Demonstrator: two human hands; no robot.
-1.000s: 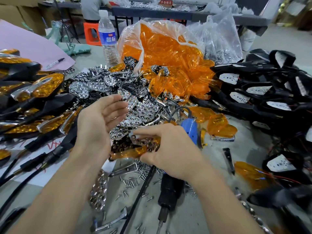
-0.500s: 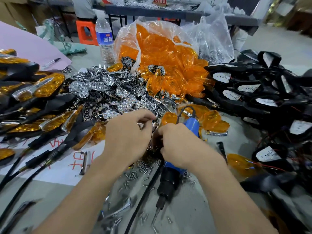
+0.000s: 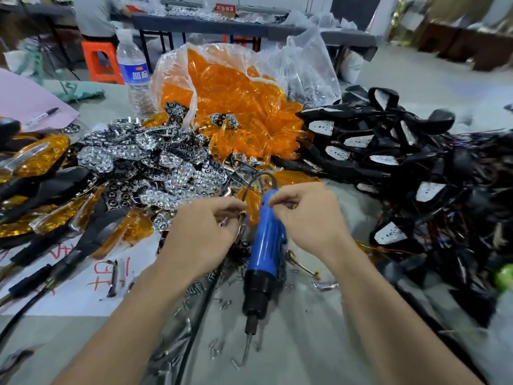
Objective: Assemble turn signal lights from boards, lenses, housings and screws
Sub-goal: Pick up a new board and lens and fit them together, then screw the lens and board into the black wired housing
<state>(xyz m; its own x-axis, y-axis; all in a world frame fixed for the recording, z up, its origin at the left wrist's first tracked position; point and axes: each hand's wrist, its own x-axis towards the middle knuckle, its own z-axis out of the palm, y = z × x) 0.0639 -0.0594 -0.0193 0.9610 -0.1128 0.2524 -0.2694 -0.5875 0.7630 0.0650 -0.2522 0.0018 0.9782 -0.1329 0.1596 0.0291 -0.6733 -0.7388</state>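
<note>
The left hand [image 3: 202, 234] and right hand [image 3: 311, 218] meet above the blue electric screwdriver [image 3: 266, 240] lying on the grey surface [image 3: 319, 343], fingers curled on something I cannot tell, probably fitting parts, with the translucent amber plastic lenses [image 3: 238, 107] heaped within reach.

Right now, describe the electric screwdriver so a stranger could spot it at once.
Find the big clear bag of orange lenses at the back of the table, then come straight toward the camera to the left hand and right hand. The electric screwdriver lies between them, bit nearest the camera. Nothing else here has a bright blue barrel with a black nose.
</note>
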